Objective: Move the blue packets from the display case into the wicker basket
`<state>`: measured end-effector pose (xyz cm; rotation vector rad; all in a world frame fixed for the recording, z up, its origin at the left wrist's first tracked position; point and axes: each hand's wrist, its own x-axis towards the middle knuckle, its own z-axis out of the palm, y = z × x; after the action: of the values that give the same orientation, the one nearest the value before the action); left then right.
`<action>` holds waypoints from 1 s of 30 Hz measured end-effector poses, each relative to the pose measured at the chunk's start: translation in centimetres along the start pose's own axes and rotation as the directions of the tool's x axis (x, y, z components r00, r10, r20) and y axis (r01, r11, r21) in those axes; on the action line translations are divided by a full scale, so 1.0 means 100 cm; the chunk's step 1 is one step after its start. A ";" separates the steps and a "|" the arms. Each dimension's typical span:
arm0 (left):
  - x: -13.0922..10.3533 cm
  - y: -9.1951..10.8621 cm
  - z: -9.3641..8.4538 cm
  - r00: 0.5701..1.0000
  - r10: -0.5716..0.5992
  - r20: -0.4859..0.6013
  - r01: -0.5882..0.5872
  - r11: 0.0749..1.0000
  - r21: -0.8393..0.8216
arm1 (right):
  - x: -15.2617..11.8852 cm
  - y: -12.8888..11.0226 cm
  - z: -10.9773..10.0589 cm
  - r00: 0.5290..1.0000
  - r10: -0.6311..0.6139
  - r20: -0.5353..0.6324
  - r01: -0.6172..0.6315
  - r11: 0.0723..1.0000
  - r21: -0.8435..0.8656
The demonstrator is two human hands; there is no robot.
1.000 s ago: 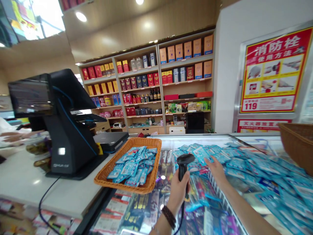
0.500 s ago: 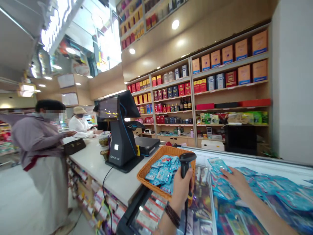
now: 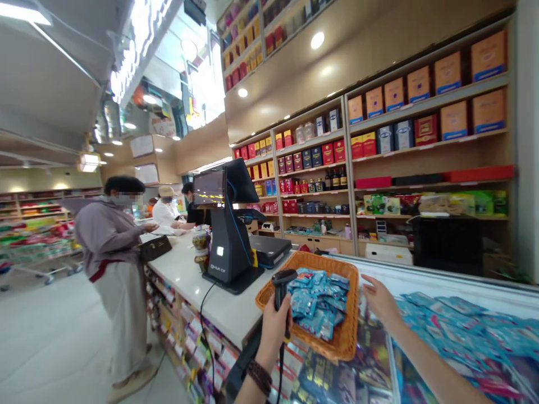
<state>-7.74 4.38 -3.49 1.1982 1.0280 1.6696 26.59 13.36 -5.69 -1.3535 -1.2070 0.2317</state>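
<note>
My left hand (image 3: 275,322) is wrapped round the handle of a black barcode scanner (image 3: 283,280), in front of the left part of an orange wicker basket (image 3: 353,314). Blue packets (image 3: 320,300) lie heaped inside the basket. Just past the basket's right rim is my right hand (image 3: 380,297), its fingers stretched out and slightly apart, with no packet visible in them. To the right of that arm, many more blue packets (image 3: 455,320) are spread over the glass display case.
A black checkout terminal (image 3: 231,235) stands on the white counter (image 3: 185,275), its cable hanging down the front. A person (image 3: 109,241) stands across the counter at left, others farther back. Shelves of boxed goods (image 3: 311,157) line the back wall.
My right hand has moved left from the packet pile to the basket's rim and no longer holds a packet. The scanner in my left hand has shifted left across the basket. The view has turned left.
</note>
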 end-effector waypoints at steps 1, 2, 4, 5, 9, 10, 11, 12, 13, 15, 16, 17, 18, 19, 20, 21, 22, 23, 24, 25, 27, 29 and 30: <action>-0.004 0.001 0.001 1.000 -0.009 0.009 0.009 1.000 0.004 | -0.004 0.009 -0.012 0.999 0.030 -0.017 -0.029 1.000 0.007; -0.007 0.003 0.004 1.000 -0.017 0.023 0.017 1.000 0.009 | -0.008 0.018 -0.026 0.997 0.066 -0.035 -0.066 0.998 0.023; -0.015 0.008 0.014 0.997 -0.029 0.073 0.028 0.999 0.021 | -0.014 0.034 -0.059 0.992 0.104 -0.073 -0.103 0.995 0.015; -0.019 0.011 0.021 0.994 -0.032 0.109 0.029 0.999 0.023 | -0.017 0.041 -0.077 0.991 0.102 -0.093 -0.104 0.994 -0.019; -0.032 0.024 0.061 0.964 -0.027 0.264 0.036 0.999 -0.032 | -0.031 0.063 -0.148 0.996 0.020 -0.083 -0.041 0.964 -0.263; -0.035 0.026 0.073 0.953 -0.033 0.300 0.050 0.998 -0.048 | -0.037 0.066 -0.165 0.999 -0.007 -0.042 -0.007 0.942 -0.335; -0.038 0.027 0.086 0.941 -0.044 0.336 0.069 0.996 -0.061 | -0.043 0.069 -0.179 1.000 -0.020 0.010 0.022 0.912 -0.410; -0.041 0.027 0.099 0.928 -0.058 0.369 0.089 0.994 -0.069 | -0.049 0.071 -0.192 0.998 -0.011 0.065 0.041 0.874 -0.484; -0.045 0.026 0.112 0.917 -0.067 0.393 0.106 0.991 -0.078 | -0.056 0.072 -0.204 0.993 0.016 0.116 0.051 0.831 -0.554; -0.053 0.022 0.138 0.903 -0.073 0.422 0.127 0.987 -0.101 | -0.070 0.074 -0.222 0.979 0.079 0.189 0.068 0.747 -0.662; -0.058 0.020 0.149 0.897 -0.070 0.436 0.131 0.985 -0.111 | -0.076 0.075 -0.229 0.972 0.090 0.216 0.086 0.719 -0.689; -0.063 0.016 0.160 0.888 -0.066 0.455 0.134 0.984 -0.119 | -0.081 0.076 -0.235 0.968 0.081 0.238 0.113 0.705 -0.700; -0.068 0.013 0.170 0.875 -0.065 0.479 0.140 0.983 -0.122 | -0.086 0.078 -0.240 0.966 0.057 0.252 0.142 0.699 -0.701; -0.073 0.009 0.179 0.858 -0.068 0.508 0.149 0.982 -0.120 | -0.089 0.079 -0.245 0.967 0.028 0.253 0.162 0.700 -0.696; -0.078 0.005 0.187 0.839 -0.076 0.539 0.161 0.980 -0.114 | -0.093 0.082 -0.250 0.971 0.003 0.238 0.167 0.704 -0.690; -0.084 0.000 0.194 0.821 -0.088 0.565 0.179 0.978 -0.108 | -0.095 0.084 -0.254 0.978 -0.014 0.207 0.155 0.713 -0.684; -0.089 -0.005 0.201 0.802 -0.105 0.588 0.200 0.975 -0.100 | -0.097 0.087 -0.257 0.986 -0.020 0.166 0.128 0.725 -0.677; -0.094 -0.010 0.207 0.785 -0.126 0.607 0.226 0.970 -0.090 | -0.099 0.091 -0.260 0.993 -0.019 0.120 0.094 0.737 -0.670; -0.099 -0.015 0.213 0.770 -0.150 0.620 0.251 0.965 -0.078 | -0.100 0.094 -0.263 0.997 -0.014 0.076 0.061 0.745 -0.665; -0.104 -0.021 0.218 0.758 -0.173 0.629 0.272 0.960 -0.064 | -0.101 0.097 -0.265 0.999 -0.009 0.037 0.031 0.747 -0.664; -0.113 -0.035 0.226 0.739 -0.210 0.640 0.303 0.952 -0.037 | -0.101 0.103 -0.265 1.000 0.001 -0.017 -0.012 0.736 -0.677; -0.120 -0.049 0.230 0.721 -0.226 0.655 0.318 0.948 -0.023 | -0.100 0.107 -0.264 0.999 0.017 -0.037 -0.038 0.728 -0.685; -0.122 -0.056 0.232 0.712 -0.226 0.664 0.322 0.946 -0.023 | -0.099 0.109 -0.263 0.999 0.028 -0.042 -0.049 0.733 -0.679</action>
<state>18.06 -1.64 -7.33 1.3206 0.5879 0.9374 47.52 -6.81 -13.58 -2.0136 -1.2951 -0.2404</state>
